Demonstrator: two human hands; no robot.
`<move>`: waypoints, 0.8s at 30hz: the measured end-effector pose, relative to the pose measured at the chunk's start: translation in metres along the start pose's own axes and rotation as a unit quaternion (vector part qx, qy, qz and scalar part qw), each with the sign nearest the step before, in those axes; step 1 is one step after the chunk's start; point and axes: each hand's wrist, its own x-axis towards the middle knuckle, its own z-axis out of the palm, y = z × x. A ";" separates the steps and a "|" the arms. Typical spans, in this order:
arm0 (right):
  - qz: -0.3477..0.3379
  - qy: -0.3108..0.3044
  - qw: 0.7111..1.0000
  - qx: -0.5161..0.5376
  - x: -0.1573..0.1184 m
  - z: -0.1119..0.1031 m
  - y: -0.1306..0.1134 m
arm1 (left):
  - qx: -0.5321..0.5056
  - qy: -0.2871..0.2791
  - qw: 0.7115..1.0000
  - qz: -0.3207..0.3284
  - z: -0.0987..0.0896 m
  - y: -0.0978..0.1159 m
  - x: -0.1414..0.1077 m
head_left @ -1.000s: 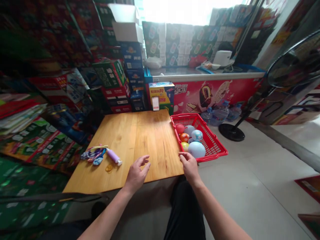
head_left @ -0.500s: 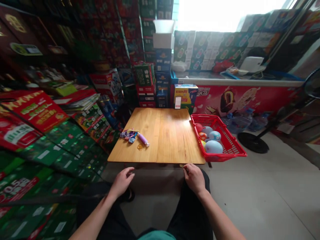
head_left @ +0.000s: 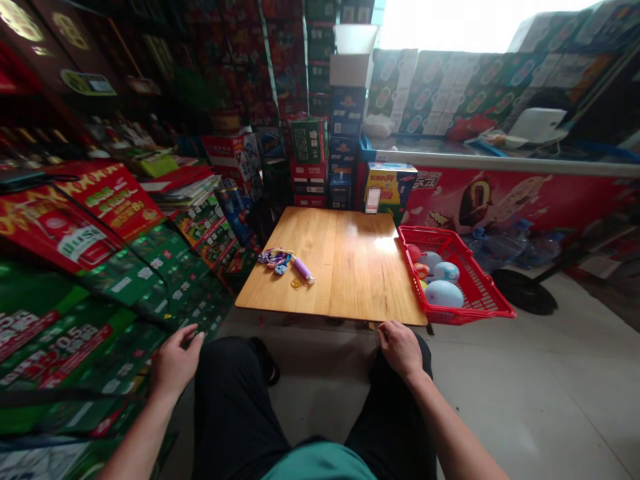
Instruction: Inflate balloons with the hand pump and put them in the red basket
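My left hand (head_left: 177,360) is off the table to the left, over the stacked green cartons, with its thumb and fingers apart and nothing in it. Just below the table's front edge, my right hand (head_left: 401,348) rests by my right knee. Its fingers are curled in, and whatever may be inside them is hidden. On the left part of the wooden table (head_left: 345,267) lies a purple balloon pump (head_left: 303,269). Beside it sit a pile of uninflated patterned balloons (head_left: 275,258) and some small yellow rubber bands (head_left: 296,285).
A red plastic basket (head_left: 487,300) with several inflated balloons (head_left: 444,293) stands against the table's right side. Green beer cartons (head_left: 125,287) are piled at the left. Boxes (head_left: 390,180) and a long freezer (head_left: 480,193) stand behind; a black fan base (head_left: 524,291) is at right.
My left hand has moved left, away from the table's front edge. The view has turned slightly left. My right hand stays by my knee, and the things on the table have not moved.
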 end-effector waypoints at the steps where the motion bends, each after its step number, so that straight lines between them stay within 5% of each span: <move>1: -0.001 -0.001 1.000 -0.005 0.001 0.000 0.000 | -0.013 0.000 1.000 0.002 0.000 0.000 -0.011; 5: -0.004 -0.011 1.000 -0.026 0.002 0.003 -0.001 | -0.067 0.041 0.989 0.127 0.014 0.035 -0.059; 9: -0.002 -0.012 0.999 -0.044 0.003 0.007 -0.002 | -0.171 -0.032 0.961 0.216 0.051 0.102 -0.092; 12: -0.009 -0.011 0.998 -0.056 0.004 0.010 -0.003 | -0.240 -0.094 0.941 0.221 0.082 0.149 -0.087; 17: -0.021 -0.016 0.998 -0.055 0.009 0.014 -0.009 | -0.299 -0.108 0.937 0.145 0.130 0.193 -0.012; 24: 0.010 -0.025 0.999 0.029 0.026 0.024 -0.018 | -0.340 -0.089 0.933 0.075 0.175 0.192 0.127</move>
